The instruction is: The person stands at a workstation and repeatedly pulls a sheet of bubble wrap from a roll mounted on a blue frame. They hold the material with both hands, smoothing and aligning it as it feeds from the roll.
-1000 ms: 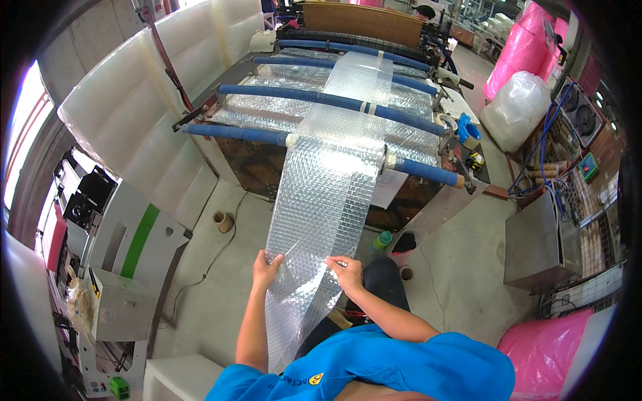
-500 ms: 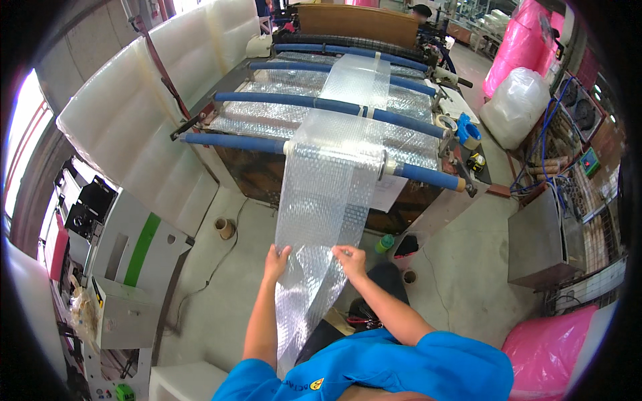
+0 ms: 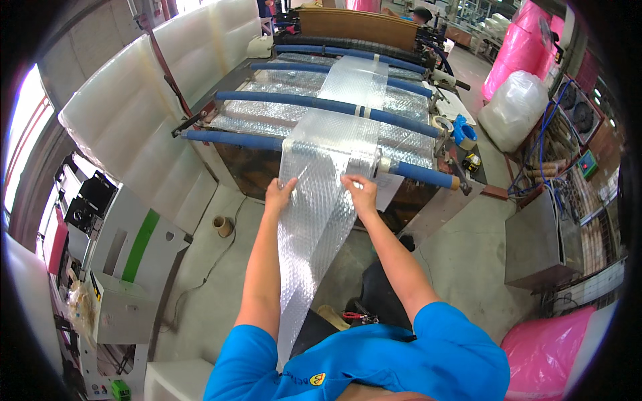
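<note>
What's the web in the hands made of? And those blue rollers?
Bubble wrap strip: looks like clear, glossy plastic film; rows of small air pockets show, and the floor shows through it. Both left hand and right hand pinch its edges. Blue rollers: matte blue covering, possibly rubber or foam; core hidden.

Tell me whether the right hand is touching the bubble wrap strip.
Touching. The head view shows the right hand with its fingers pinching the right edge of the bubble wrap strip, no gap between them.
</note>
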Action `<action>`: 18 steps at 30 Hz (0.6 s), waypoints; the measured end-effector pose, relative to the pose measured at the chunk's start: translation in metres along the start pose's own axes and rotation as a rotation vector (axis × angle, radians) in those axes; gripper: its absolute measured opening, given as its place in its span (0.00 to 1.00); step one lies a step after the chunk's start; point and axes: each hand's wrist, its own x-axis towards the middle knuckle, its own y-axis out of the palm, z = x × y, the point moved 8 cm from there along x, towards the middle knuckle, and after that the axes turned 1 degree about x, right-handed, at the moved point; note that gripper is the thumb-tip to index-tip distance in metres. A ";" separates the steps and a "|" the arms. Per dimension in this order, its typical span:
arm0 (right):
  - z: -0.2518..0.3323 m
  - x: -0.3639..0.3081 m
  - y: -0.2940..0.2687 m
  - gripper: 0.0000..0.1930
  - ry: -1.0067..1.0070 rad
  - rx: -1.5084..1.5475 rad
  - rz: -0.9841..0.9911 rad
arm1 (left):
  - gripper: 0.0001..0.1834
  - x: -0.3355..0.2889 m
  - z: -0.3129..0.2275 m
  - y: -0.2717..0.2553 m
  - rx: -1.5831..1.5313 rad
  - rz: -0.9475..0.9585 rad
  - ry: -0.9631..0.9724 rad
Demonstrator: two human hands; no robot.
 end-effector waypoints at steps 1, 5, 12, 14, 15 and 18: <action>0.007 0.003 -0.003 0.11 -0.065 0.044 -0.046 | 0.33 -0.003 -0.008 -0.003 -0.037 0.021 -0.029; -0.016 -0.032 0.000 0.14 0.235 0.168 0.001 | 0.39 -0.022 -0.001 -0.002 -0.069 0.148 -0.098; -0.065 -0.168 0.013 0.15 0.495 0.275 0.151 | 0.41 -0.131 0.106 -0.014 0.132 0.127 -0.276; -0.059 -0.162 0.007 0.15 0.332 0.173 0.212 | 0.36 -0.153 0.094 -0.040 0.134 -0.016 -0.247; -0.056 -0.163 0.005 0.15 0.257 0.123 0.235 | 0.33 -0.170 0.054 -0.063 0.154 -0.084 -0.172; -0.012 -0.176 0.013 0.15 0.413 0.351 0.224 | 0.25 -0.192 0.017 -0.105 0.046 -0.155 -0.012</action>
